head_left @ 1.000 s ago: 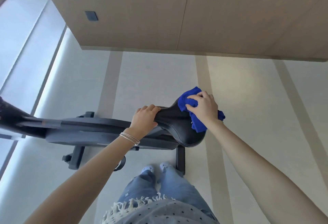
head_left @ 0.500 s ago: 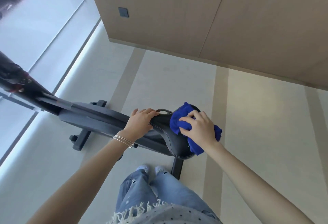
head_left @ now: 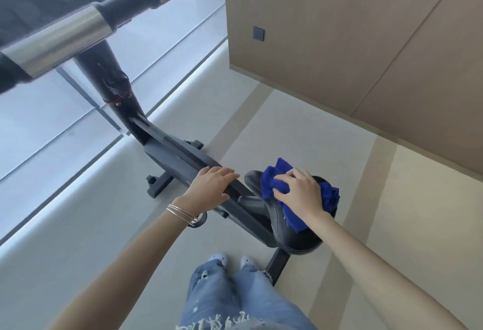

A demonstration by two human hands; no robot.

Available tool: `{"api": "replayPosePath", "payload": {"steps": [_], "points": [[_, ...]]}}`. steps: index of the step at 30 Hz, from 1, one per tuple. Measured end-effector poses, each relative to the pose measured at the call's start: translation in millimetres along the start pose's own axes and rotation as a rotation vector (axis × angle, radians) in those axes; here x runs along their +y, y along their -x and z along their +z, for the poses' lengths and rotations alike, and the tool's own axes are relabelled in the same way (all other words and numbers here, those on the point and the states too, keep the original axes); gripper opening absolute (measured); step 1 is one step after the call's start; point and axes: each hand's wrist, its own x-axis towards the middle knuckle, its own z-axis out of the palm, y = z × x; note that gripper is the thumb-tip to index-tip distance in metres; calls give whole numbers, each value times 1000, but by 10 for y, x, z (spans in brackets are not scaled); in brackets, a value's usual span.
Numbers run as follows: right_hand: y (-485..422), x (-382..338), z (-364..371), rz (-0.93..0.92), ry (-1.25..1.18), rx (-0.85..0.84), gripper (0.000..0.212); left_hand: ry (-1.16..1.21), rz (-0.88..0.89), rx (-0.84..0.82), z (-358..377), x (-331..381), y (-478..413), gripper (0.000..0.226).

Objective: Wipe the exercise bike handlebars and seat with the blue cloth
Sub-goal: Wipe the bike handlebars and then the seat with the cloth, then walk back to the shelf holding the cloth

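Note:
The black bike seat [head_left: 295, 240] sits low and right of centre in the head view. A bunched blue cloth [head_left: 271, 183] lies on top of it, and my right hand [head_left: 300, 191] grips the cloth and presses it onto the seat. My left hand [head_left: 211, 188] hovers over the grey bike frame [head_left: 180, 157] just left of the seat's nose, fingers straight and holding nothing. The handlebars [head_left: 68, 31], black with silver sleeves, cross the upper left, close to the camera and blurred.
A wooden wall panel [head_left: 352, 42] with a small dark square switch [head_left: 258, 33] fills the upper right. A bright window band runs along the left. The bike's front foot [head_left: 159, 183] and rear post [head_left: 278, 264] stand on the pale floor. My legs and shoes [head_left: 232, 261] are just below the seat.
My left hand has let go of the seat's nose and moved left over the frame. The view swung up, bringing the handlebars in. My right hand keeps the cloth on the seat.

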Motion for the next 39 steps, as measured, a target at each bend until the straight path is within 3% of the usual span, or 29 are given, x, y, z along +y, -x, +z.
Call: {"api": "replayPosePath", "payload": {"steps": [4,7,11,20,30,39], "points": [[347,15,-53,-137,46,-103,26,-18,1,71,-74,-37,120,59],[316,-114,-201,-74,-10,-194,25,-54,10,155,-209,-96,220,57],[209,-422,-400,-81,-63,-52,30,-82,-9,263,-369,-203,393,53],[384,-1099,-473,-78,-48,135,32,-79,31,326,-436,-448,798,51],[1494,-1305,-93,274,-78,287,31,-178,403,335,-143,-327,1008,49],[2692,-1230,-20,676,-94,385,31,-165,762,267,97,506,1101,45]]}}
